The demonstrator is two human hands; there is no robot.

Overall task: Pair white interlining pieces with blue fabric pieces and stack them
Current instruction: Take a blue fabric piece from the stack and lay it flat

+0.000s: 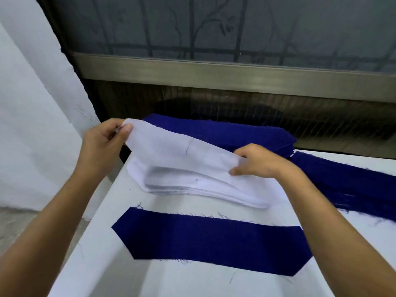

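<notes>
A single white interlining piece [175,144] is lifted off the white interlining stack [192,185] in the middle of the table. My left hand [102,142] pinches its left end, raised above the table edge. My right hand [259,160] pinches its right end, lower, just over the stack. One blue fabric piece [210,241] with slanted ends lies flat near the table's front. A thick stack of blue pieces [231,131] sits behind the white stack.
The white table [120,264] ends at its left edge close to my left arm. More blue fabric [347,181] spreads over the right side. A window with a metal sill [214,73] stands behind; a white wall [32,125] is at the left.
</notes>
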